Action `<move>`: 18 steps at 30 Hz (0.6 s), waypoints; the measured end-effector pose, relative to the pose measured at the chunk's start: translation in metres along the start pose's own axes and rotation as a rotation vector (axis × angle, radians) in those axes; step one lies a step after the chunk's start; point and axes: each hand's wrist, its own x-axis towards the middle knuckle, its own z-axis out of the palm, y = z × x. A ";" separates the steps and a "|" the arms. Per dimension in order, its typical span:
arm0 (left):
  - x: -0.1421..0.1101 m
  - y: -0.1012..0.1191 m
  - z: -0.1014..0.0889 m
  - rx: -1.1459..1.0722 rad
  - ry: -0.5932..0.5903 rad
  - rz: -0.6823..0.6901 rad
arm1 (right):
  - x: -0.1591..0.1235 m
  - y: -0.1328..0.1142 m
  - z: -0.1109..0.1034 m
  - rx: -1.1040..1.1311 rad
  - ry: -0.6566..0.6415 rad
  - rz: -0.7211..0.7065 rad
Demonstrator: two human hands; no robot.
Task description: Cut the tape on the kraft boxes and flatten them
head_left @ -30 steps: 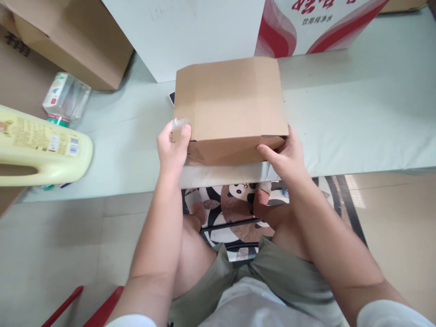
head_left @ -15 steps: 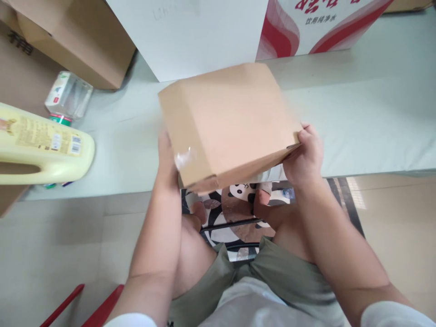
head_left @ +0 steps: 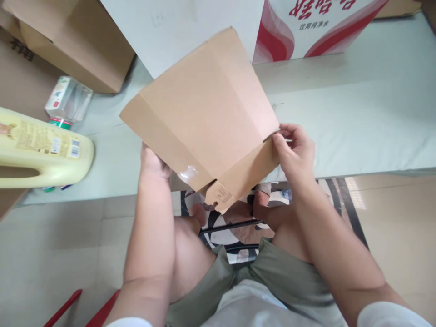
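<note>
A plain brown cardboard box point(head_left: 204, 113) is lifted off the pale green table point(head_left: 357, 122) and tilted, one corner pointing down toward my lap. My left hand point(head_left: 153, 163) supports it from below at the left edge, fingers hidden under the cardboard. My right hand point(head_left: 294, 150) pinches the box's right corner between thumb and fingers. A scrap of clear tape point(head_left: 188, 172) sticks to the lower face, and a small label point(head_left: 223, 196) shows near the bottom corner.
A yellow jug point(head_left: 44, 150) lies on its side at the left, a clear plastic bottle point(head_left: 68, 100) behind it. Brown cartons point(head_left: 78, 41), a white board point(head_left: 184, 27) and a red-and-white carton point(head_left: 316, 22) line the back. My knees are under the table edge.
The box left the table, rose and rotated counter-clockwise while tipping toward me. My left hand slid from its near-left corner to underneath it; my right hand followed the right corner.
</note>
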 end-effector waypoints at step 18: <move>-0.007 0.005 0.015 -0.333 -0.100 0.033 | -0.013 -0.011 0.006 0.572 -0.048 0.424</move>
